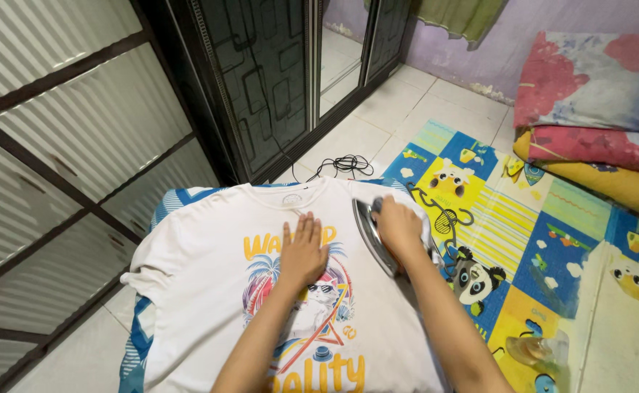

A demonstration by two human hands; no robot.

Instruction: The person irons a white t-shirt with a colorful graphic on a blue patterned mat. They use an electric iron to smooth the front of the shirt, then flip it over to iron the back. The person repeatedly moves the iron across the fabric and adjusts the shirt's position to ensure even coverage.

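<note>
White floor tiles run back to a dark patterned wardrobe with a mirror door, and a bright cartoon-animal play mat covers the floor on the right, where folded colourful bedding lies against the wall. Seen from the head camera, a padded surface with a blue-striped cover carries a white T-shirt spread flat, collar toward the far edge. The left hand lies open, fingers together, pressed flat on the printed chest. The right hand is closed around the handle of an iron at the surface's right edge, the iron tipped so its soleplate shows. Its black cord trails over the tiles beyond the far edge.
</note>
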